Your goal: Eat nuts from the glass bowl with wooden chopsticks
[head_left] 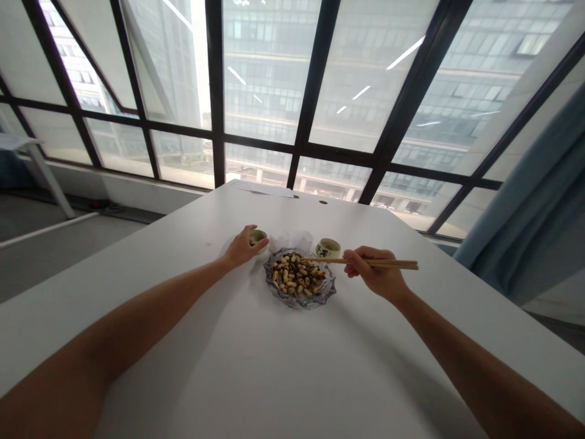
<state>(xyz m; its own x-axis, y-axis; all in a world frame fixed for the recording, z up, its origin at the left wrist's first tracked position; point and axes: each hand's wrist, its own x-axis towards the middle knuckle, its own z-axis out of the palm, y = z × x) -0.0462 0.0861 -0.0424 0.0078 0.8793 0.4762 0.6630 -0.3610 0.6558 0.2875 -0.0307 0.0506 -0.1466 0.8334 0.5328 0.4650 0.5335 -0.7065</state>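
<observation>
My left hand (244, 248) is wrapped round the side of a small greenish cup (258, 236), thumb at its near rim. In my right hand (372, 271) is a pair of wooden chopsticks (393, 264), held level with their tips pointing left over the food. Below the tips stands a scalloped clear glass dish (299, 303). It is heaped with peanuts in the shell (295, 277) and darker, thin pieces whose kind I cannot make out. A second small cup (328, 246), with dark written characters on its side, stands behind the dish, near my right hand.
Behind the dish are clear or whitish, crumpled-looking items (292, 239). The white table (256, 366) reaches toward the windows, with paper (267, 191) at its far edge. A blue curtain (525, 201) hangs at the right; another white table (50, 177) stands at the left.
</observation>
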